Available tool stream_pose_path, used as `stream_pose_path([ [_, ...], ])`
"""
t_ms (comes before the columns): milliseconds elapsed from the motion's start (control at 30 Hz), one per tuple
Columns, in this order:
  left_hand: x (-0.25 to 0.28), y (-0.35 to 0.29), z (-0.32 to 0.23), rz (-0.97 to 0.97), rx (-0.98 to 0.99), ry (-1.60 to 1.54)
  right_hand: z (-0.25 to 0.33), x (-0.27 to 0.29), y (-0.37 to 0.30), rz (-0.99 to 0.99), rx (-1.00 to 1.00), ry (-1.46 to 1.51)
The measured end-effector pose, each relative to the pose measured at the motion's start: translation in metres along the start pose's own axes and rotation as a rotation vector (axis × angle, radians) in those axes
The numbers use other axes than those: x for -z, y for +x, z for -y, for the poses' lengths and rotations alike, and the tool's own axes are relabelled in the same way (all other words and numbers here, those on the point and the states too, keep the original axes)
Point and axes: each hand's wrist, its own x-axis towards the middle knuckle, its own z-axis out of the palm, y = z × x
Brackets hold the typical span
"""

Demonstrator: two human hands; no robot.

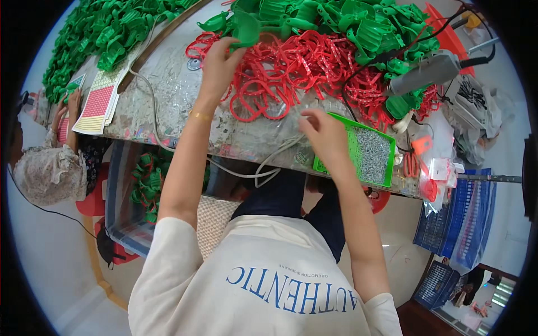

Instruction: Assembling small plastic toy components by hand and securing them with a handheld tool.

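My left hand (218,64) reaches to the far side of the workbench, its thumb and fingers closed on a curved green plastic piece (245,29) shaped like a small scoop. Just below that piece spreads a heap of red plastic straps (302,61), some looped. My right hand (327,134) is nearer the bench's front edge, with fingers curled together; whatever they pinch, if anything, is too small to make out. Beside it stands a bright green tray (353,147) that holds many small metal parts (374,152).
Green pieces (358,25) pile up behind the straps and at far left (106,33). A grey corded hand tool (428,73) lies at right near red-handled pliers (411,165). A white cable (148,84) crosses the bench. At left sits a co-worker (53,171) by sticker sheets (101,101).
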Motion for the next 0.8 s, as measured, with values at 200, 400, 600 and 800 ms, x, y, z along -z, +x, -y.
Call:
stream_pose_path([
  [200, 0.029, -0.108, -0.025, -0.066, 0.393, -0.954, -0.023, -0.071, 0.047, 0.033, -0.091, -0.692],
  [400, 0.018, -0.181, -0.014, -0.035, 0.539, -0.954, -0.031, -0.073, 0.055, -0.157, -0.078, -0.695],
  [600, 0.002, -0.179, -0.02, 0.057, 0.366, -0.657, -0.007, -0.018, 0.051, -0.367, -0.033, -0.475],
  [800, -0.025, -0.176, -0.042, -0.035, 0.359, -0.699, 0.021, 0.004, 0.006, -0.33, 0.086, 0.189],
])
